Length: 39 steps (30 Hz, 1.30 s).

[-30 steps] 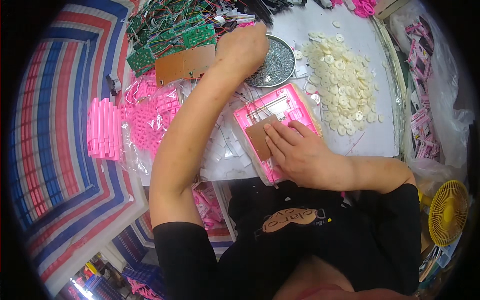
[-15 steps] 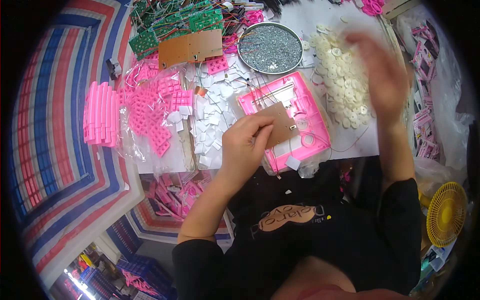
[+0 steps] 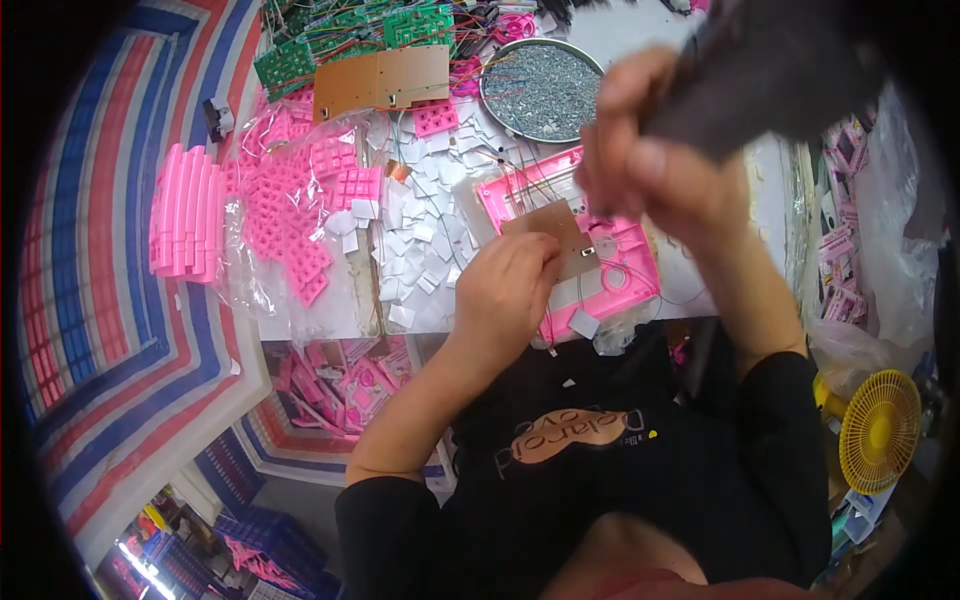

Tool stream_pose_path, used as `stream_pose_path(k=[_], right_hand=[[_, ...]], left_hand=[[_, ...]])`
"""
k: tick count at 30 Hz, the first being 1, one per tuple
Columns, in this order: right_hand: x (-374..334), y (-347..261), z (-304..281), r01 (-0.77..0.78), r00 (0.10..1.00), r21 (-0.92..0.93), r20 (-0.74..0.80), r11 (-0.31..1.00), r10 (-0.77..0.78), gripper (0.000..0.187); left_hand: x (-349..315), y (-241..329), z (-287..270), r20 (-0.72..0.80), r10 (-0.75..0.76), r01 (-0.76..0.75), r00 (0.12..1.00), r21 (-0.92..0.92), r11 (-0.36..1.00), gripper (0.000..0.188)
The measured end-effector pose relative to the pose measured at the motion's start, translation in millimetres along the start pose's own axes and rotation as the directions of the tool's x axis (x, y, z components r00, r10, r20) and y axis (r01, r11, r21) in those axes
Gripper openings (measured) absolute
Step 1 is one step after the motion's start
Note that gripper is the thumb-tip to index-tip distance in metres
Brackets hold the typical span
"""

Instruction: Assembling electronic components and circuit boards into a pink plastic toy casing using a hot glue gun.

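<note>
Head view shows the brown board (image 3: pixel 572 222) lying inside the pink casing (image 3: pixel 640 288), close to the front edge of the desk (image 3: pixel 695 287). The left hand (image 3: pixel 505 293) has its fingers bent together on the board's left part; whether this grip pinches or only presses, I cannot tell. The right hand (image 3: pixel 685 185) is clenched around a dark tool (image 3: pixel 770 75), blurred, its tip not to be made out. To do this well, I think the board should be kept flat and steady, the tool upright, and the thin wires (image 3: pixel 526 172) away from its tip. Counting: one casing, one board inside it, one tool, one round tray (image 3: pixel 481 88) of small metal pieces (image 3: pixel 540 95), one yellow fan (image 3: pixel 880 433). The green boards (image 3: pixel 420 28) overlap too much for a sure count.
</note>
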State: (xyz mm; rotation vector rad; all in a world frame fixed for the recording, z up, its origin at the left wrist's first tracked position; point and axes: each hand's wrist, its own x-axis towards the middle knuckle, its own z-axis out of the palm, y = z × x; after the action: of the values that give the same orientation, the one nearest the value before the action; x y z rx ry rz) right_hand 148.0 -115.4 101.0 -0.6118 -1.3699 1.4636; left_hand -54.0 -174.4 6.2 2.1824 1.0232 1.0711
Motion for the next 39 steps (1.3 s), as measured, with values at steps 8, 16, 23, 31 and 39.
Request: stream_pose_path(k=[8,16,23,31,39], right_hand=[[-33.4,26.0,28.0,0.05,0.99,0.135,-0.137,0.99,-0.032,0.029],[-34.3,33.0,31.3,0.042,0.995,0.033,-0.092,0.999,-0.039,0.029],[-28.0,26.6,9.9,0.146,0.981,-0.114,-0.108,0.983,-0.158,0.026],[-22.0,41.5,15.8,0.124,0.986,-0.256,-0.08,0.959,-0.149,0.026],[-26.6,55.6,19.8,0.054,0.998,-0.326,-0.018,0.944,-0.064,0.022]], left_hand=[[3.4,2.4,-5.8,0.029,-0.002,0.002,1.0,-0.001,1.0,0.019],[5.5,2.3,-4.1,-0.013,0.013,-0.013,1.0,-0.012,1.0,0.021],[8.7,4.4,-8.5,0.152,0.013,-0.026,0.988,0.082,0.996,0.036],[0.2,2.5,-0.6,0.174,0.075,-0.103,0.982,0.16,0.982,0.028],[-2.1,5.5,1.0,0.152,-0.02,0.002,0.988,0.117,0.993,0.027]])
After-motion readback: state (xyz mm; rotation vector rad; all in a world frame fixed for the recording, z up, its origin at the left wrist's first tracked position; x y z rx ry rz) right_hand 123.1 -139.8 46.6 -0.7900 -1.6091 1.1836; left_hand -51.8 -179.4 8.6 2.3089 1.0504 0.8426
